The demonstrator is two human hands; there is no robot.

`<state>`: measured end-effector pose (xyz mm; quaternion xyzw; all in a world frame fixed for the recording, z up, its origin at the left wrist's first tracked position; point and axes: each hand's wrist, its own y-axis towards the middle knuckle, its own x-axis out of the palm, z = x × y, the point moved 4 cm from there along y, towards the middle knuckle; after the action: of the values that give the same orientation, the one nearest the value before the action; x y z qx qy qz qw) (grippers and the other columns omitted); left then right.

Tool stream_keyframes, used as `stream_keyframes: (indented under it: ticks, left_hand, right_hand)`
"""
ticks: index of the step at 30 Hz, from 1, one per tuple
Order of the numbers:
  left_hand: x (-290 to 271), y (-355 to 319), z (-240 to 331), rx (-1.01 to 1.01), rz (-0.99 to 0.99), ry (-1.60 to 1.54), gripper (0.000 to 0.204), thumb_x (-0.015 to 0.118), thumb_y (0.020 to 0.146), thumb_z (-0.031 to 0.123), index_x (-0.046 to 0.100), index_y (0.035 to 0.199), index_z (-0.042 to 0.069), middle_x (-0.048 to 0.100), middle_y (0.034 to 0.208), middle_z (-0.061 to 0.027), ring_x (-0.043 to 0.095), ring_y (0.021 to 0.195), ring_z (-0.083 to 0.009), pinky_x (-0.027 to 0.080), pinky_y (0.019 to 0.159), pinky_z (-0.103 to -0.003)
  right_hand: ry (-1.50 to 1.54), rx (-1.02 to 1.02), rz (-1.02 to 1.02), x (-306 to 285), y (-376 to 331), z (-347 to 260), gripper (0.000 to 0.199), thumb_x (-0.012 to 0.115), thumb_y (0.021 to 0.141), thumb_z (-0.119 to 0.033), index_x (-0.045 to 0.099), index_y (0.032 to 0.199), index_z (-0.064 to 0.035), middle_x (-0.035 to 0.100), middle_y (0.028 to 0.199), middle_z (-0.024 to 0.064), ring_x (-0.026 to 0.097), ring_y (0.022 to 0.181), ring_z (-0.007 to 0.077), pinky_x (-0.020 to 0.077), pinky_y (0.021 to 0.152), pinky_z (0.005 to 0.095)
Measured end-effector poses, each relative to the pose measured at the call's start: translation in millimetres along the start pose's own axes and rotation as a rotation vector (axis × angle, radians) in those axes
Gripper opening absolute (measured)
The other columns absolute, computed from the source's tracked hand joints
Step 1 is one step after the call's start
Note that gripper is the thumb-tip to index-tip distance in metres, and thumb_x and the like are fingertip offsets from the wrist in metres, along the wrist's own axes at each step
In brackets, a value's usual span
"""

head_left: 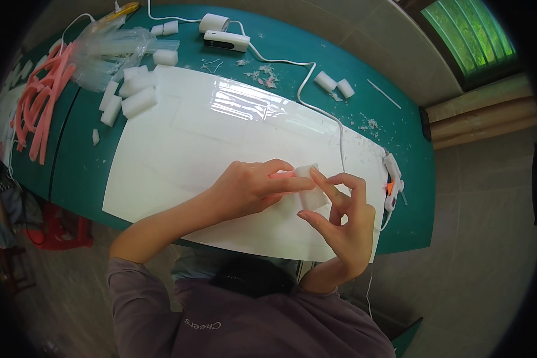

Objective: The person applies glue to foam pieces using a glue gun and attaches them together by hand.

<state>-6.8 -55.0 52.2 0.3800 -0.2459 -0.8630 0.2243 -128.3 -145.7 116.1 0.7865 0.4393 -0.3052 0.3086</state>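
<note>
both hands meet over the near right part of a glossy white sheet [179,149] that lies on the green bench [77,173]. the left hand [247,188] has its fingers closed on a white foam block [311,186], with a pink strip [282,175] showing at the fingertips. the right hand [343,224] touches the block's right side with its index tip, the other fingers spread apart. a white glue gun [392,182] lies just right of the sheet; more foam blocks [138,101] sit at the sheet's far left corner.
</note>
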Motion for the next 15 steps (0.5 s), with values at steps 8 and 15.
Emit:
stream_keyframes:
  ticks: [8,15]
  left_hand:
    - [0,2,-1,-0.041,-0.01,-0.046,0.04,0.068,0.066,0.006,0.057,0.102,0.021,0.059,0.086,-0.0031,0.06,0.064,-0.0207,0.048,0.05,-0.028]
    - [-6,5,1,-0.041,-0.039,-0.005,0.044,0.068,0.067,0.007,0.054,0.106,0.021,0.058,0.085,-0.0036,0.059,0.062,-0.023,0.048,0.05,-0.029]
  right_hand:
    - [0.517,-0.111,0.178,8,-12,27,0.041,0.07,0.072,-0.018,0.049,0.105,-0.0042,0.049,0.125,0.0115,0.051,0.054,0.0093,0.0419,0.054,0.0211]
    - [2.149,-0.698,0.079,26,-35,14,0.082,0.045,0.079,-0.056,0.006,0.141,-0.0189,-0.014,0.145,-0.0094,-0.001,0.135,0.0126,0.0118,0.107,0.0436]
